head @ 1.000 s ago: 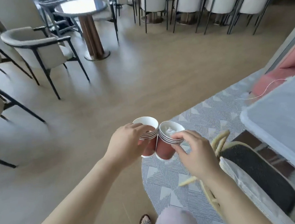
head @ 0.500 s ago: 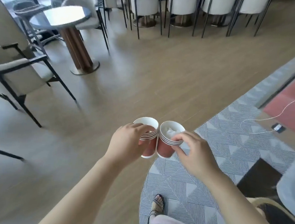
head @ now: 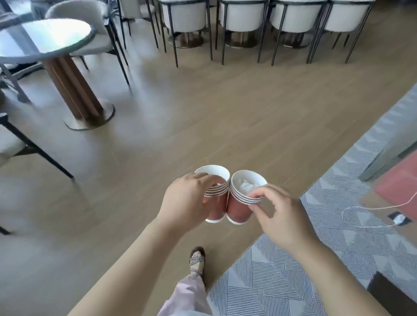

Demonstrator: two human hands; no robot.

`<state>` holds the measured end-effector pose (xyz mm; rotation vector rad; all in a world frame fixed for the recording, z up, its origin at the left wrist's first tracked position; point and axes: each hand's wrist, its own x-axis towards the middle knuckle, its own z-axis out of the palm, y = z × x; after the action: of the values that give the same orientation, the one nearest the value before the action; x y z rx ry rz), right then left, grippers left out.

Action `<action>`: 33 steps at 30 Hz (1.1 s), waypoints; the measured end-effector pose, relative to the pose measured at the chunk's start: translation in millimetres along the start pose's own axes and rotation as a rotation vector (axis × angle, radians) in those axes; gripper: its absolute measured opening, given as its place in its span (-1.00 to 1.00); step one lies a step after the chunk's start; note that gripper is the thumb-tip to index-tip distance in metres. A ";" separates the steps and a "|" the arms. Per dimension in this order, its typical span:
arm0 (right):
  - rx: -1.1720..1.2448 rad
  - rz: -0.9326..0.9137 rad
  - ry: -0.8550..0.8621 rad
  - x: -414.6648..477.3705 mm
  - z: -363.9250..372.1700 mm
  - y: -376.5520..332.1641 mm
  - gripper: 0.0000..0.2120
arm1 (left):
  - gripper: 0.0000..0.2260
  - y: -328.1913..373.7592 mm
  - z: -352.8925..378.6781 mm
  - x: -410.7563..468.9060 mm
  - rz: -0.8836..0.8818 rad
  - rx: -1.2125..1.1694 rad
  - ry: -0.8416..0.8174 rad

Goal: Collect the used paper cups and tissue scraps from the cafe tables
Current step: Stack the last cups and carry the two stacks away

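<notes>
Left hand (head: 186, 203) grips one nested cup stack (head: 215, 198), right hand (head: 280, 216) pinches the tissue-filled stack (head: 242, 200), carried mid-air over floor; loose rim pinch risks dropping it.

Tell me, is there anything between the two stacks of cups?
Nothing. In the head view the left cup stack in the left hand touches the right cup stack in the right hand, side by side.

cups (head: 238, 207): red, white striped rims | rug (head: 344, 255): grey-white striped triangles | floor (head: 230, 114): tan wood
</notes>
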<state>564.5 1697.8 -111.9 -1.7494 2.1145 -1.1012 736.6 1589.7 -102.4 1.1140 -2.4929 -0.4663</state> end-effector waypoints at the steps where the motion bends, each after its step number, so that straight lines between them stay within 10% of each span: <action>1: -0.005 0.008 0.015 23.8 4.3 8.3 -0.84 | -0.69 -7.9 2.2 27.0 0.011 -0.008 -0.001; 16: -0.073 0.172 0.201 298.1 -2.6 128.3 -0.83 | -0.69 -48.8 40.5 381.1 0.239 -0.054 -0.144; 33: -0.145 0.330 0.303 568.4 -139.2 396.7 -0.84 | -0.69 72.1 191.6 777.4 0.434 -0.070 -0.214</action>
<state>15.5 1252.9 -92.2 -1.2796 2.6030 -1.2014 121.5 1072.4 -86.4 0.4911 -2.7726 -0.5602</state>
